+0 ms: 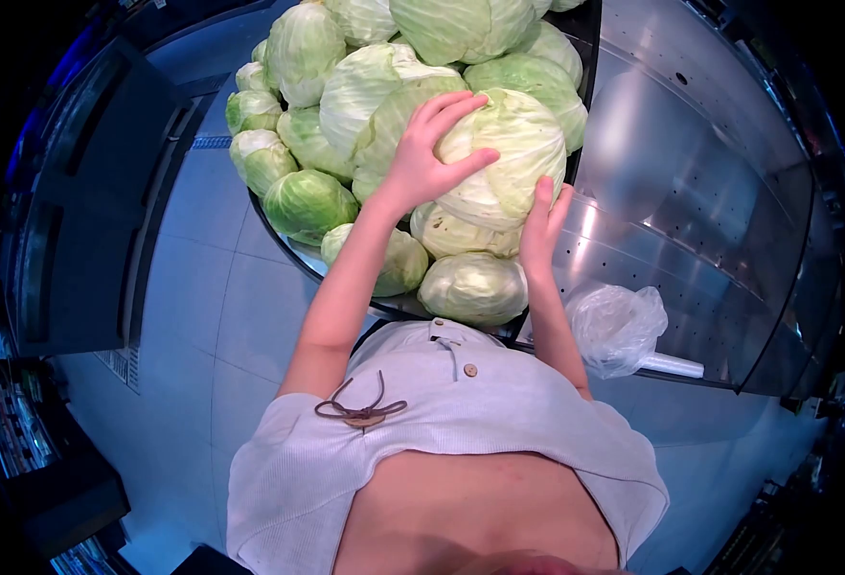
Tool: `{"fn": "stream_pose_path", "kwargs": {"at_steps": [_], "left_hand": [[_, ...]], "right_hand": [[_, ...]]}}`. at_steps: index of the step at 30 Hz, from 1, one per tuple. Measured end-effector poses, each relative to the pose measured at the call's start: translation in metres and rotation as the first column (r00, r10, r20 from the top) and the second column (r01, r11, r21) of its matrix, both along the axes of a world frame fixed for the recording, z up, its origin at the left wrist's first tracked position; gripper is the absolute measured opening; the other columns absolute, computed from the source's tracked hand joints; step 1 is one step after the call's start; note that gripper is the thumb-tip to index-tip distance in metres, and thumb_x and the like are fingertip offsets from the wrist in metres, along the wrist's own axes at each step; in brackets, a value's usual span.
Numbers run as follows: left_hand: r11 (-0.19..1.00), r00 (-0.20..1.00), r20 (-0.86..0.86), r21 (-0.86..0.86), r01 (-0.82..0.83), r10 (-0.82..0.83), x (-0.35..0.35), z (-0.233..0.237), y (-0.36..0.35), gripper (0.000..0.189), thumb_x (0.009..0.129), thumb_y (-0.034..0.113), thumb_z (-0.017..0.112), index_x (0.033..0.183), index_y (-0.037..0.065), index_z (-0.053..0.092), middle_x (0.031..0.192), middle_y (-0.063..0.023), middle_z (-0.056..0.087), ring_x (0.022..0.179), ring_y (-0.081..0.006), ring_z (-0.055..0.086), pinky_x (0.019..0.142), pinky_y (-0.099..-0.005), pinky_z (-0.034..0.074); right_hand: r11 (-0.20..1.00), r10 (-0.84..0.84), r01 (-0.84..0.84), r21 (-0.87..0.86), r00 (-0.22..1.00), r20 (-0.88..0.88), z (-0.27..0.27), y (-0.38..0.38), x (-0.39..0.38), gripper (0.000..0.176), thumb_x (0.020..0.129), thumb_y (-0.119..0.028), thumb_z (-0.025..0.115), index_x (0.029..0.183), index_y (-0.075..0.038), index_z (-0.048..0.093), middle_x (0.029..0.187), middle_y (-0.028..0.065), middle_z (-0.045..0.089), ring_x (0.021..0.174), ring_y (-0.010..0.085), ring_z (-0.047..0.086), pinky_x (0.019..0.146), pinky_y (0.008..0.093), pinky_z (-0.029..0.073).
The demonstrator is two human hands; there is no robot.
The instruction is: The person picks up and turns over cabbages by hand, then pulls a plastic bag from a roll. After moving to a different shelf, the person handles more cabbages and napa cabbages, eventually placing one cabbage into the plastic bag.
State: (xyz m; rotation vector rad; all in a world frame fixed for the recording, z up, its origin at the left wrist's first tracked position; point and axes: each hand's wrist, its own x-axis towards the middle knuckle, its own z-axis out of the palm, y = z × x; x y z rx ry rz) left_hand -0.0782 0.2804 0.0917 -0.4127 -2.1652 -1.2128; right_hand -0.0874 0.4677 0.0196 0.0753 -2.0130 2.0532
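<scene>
A large pale green cabbage (513,158) lies between my two hands on top of the pile. My left hand (432,153) rests on its upper left side, fingers reaching over the leaves and thumb spread across the front. Against its lower right side is my right hand (543,225), thumb and fingers pointing up along the curve. Just below sit a yellowish cabbage (461,230), partly covered by the large one, and a rounder cabbage (475,287). More heads crowd around, including a bright green cabbage (309,205) at the left edge.
Right of the pile is a perforated metal display shelf (652,230). A crumpled clear plastic bag (619,329) and a plastic roll (672,365) lie at its front edge. A dark cabinet (82,201) stands left across the tiled floor (250,316).
</scene>
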Motion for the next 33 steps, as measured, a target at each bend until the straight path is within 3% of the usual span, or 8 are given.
{"fn": "stream_pose_path", "kwargs": {"at_steps": [11,16,20,23,25,27,30,33], "left_hand": [[0.987,0.997,0.049,-0.156,-0.044,0.053,-0.003,0.011,0.004,0.061,0.076,0.032,0.08,0.13,0.012,0.059,0.138,-0.0152,0.048,0.127,-0.0305,0.046,0.104,-0.0411,0.04],[0.917,0.962,-0.114,-0.29,-0.273,0.25,0.008,0.025,0.012,0.057,0.08,0.031,0.077,0.131,0.013,0.059,0.14,-0.016,0.043,0.127,-0.0312,0.044,0.102,-0.0421,0.041],[0.954,0.956,-0.208,-0.171,-0.246,0.209,0.034,0.033,0.018,0.032,0.083,0.013,0.07,0.114,0.009,0.068,0.129,-0.0148,0.054,0.116,-0.0263,0.053,0.096,-0.0381,0.046],[0.998,0.993,-0.108,-0.045,0.046,-0.051,0.068,0.029,0.024,0.019,0.08,-0.002,0.061,0.096,0.002,0.07,0.101,-0.0124,0.066,0.094,-0.0225,0.063,0.082,-0.033,0.05],[0.965,0.968,0.039,0.1,0.243,-0.248,0.092,0.021,0.037,0.017,0.079,-0.008,0.056,0.087,-0.001,0.069,0.087,-0.011,0.07,0.083,-0.021,0.066,0.076,-0.0309,0.052],[0.884,0.873,0.209,0.268,0.383,-0.441,0.111,-0.001,0.047,0.017,0.079,-0.008,0.055,0.086,-0.001,0.069,0.086,-0.0112,0.07,0.082,-0.0198,0.066,0.076,-0.0304,0.052],[0.789,0.697,0.393,0.435,0.434,-0.6,0.132,-0.037,0.069,0.016,0.081,-0.006,0.055,0.087,-0.001,0.069,0.088,-0.0103,0.07,0.082,-0.0178,0.065,0.076,-0.0297,0.051],[0.773,0.53,0.563,0.437,0.46,-0.634,0.143,-0.039,0.088,0.015,0.082,-0.003,0.057,0.089,0.0,0.07,0.09,-0.0084,0.07,0.083,-0.0149,0.064,0.075,-0.0279,0.051]], "right_hand": [[0.992,0.083,-0.076,-0.098,0.994,0.067,-0.002,0.002,-0.002,0.056,0.098,-0.052,0.044,0.112,0.002,0.046,0.107,0.0154,0.054,0.1,0.0234,0.05,0.091,0.0357,0.039],[0.987,0.122,-0.118,-0.11,0.992,0.036,0.002,0.029,0.008,0.044,0.101,-0.032,0.05,0.134,-0.003,0.045,0.115,0.0089,0.054,0.106,0.0151,0.05,0.096,0.0306,0.04],[0.982,-0.131,0.156,0.102,0.968,-0.214,0.006,0.107,0.021,0.023,0.091,-0.015,0.067,0.112,-0.004,0.063,0.106,0.0053,0.062,0.102,0.0157,0.057,0.094,0.03,0.043],[0.484,-0.643,0.727,0.487,0.673,-0.366,0.011,0.182,0.043,0.029,0.085,-0.031,0.074,0.1,-0.007,0.067,0.106,0.0068,0.062,0.108,0.0243,0.051,0.097,0.0376,0.038],[0.18,-0.87,0.725,0.665,0.433,-0.236,-0.024,0.236,0.057,0.079,0.068,-0.061,0.078,0.125,-0.012,0.055,0.12,0.0109,0.057,0.124,0.0333,0.042,0.104,0.0478,0.031],[0.104,-0.95,0.564,0.819,0.301,-0.086,-0.055,0.257,0.074,0.094,0.065,-0.063,0.079,0.135,-0.011,0.046,0.129,0.0146,0.054,0.129,0.0352,0.04,0.106,0.0509,0.029],[0.407,-0.886,0.297,0.864,0.357,0.295,-0.102,0.272,0.103,0.084,0.069,-0.052,0.08,0.133,-0.006,0.05,0.13,0.0194,0.056,0.123,0.0374,0.048,0.103,0.0479,0.036],[0.718,-0.662,0.41,0.562,0.653,0.368,-0.124,0.298,0.118,0.066,0.076,-0.036,0.078,0.126,0.0,0.055,0.121,0.0199,0.061,0.108,0.0336,0.06,0.096,0.0411,0.045]]}}
